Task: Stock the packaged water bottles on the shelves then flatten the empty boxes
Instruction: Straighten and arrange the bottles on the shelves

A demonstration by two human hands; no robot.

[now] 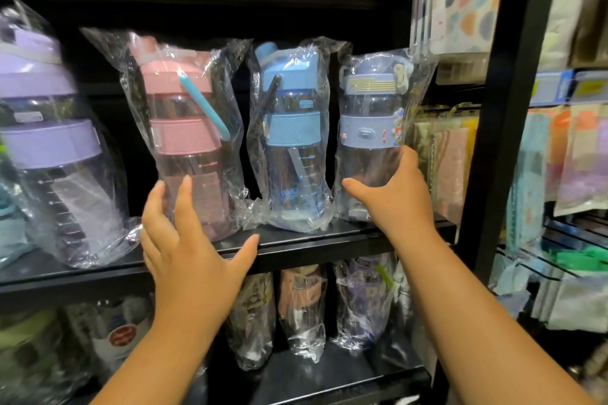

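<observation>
- R hand (394,197) is wrapping low body of lilac btl (368,102), just right of blue btl (292,128).
- L hand (190,240) is hovering wide open at pink btl (184,131), left of blue btl.
- Likely light, stiff; loose film (235,56) is looking slippery, so gripping mid-body firmly seems best.

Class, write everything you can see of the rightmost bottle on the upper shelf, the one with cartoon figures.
The rightmost bottle has a clear body, a periwinkle lid with yellow stripes and a cream clasp, and a periwinkle band bearing cartoon figures. It stands upright in a crinkled clear bag on the black shelf, beside the blue bottle. The right hand grips its lower part.
</observation>
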